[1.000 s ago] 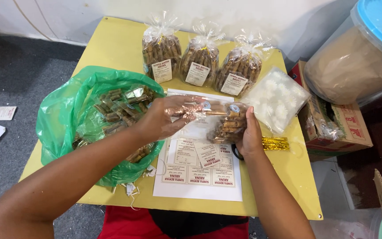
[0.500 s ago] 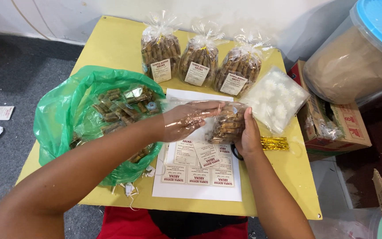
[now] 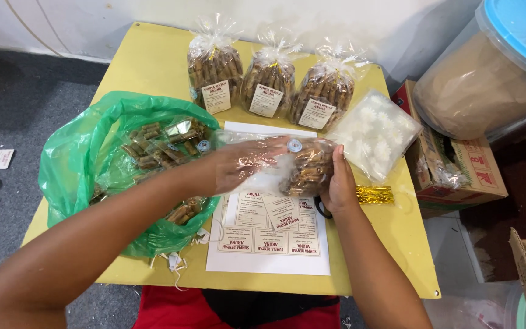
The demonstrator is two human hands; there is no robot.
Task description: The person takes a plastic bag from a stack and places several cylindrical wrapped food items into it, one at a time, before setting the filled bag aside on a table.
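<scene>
My right hand (image 3: pixel 340 186) cups the bottom end of a clear cellophane bag (image 3: pixel 302 170) partly filled with brown rolled snacks, lying sideways over a white sheet of labels (image 3: pixel 269 234). My left hand (image 3: pixel 243 164) is pushed inside the open mouth of that bag, wrapped by the clear film. A green plastic bag (image 3: pixel 77 176) full of small wrapped snack packs sits open at the left of the yellow table (image 3: pixel 147 67).
Three tied, labelled snack bags (image 3: pixel 266 79) stand along the table's far edge. A clear packet of white flower-shaped pieces (image 3: pixel 375 137) and gold twist ties (image 3: pixel 375 195) lie at right. A cardboard box (image 3: pixel 458 164) and a large blue-lidded tub (image 3: pixel 500 67) stand beyond the right edge.
My left hand has slid deeper into the cellophane bag towards my right hand. The bag has flattened lower over the label sheet.
</scene>
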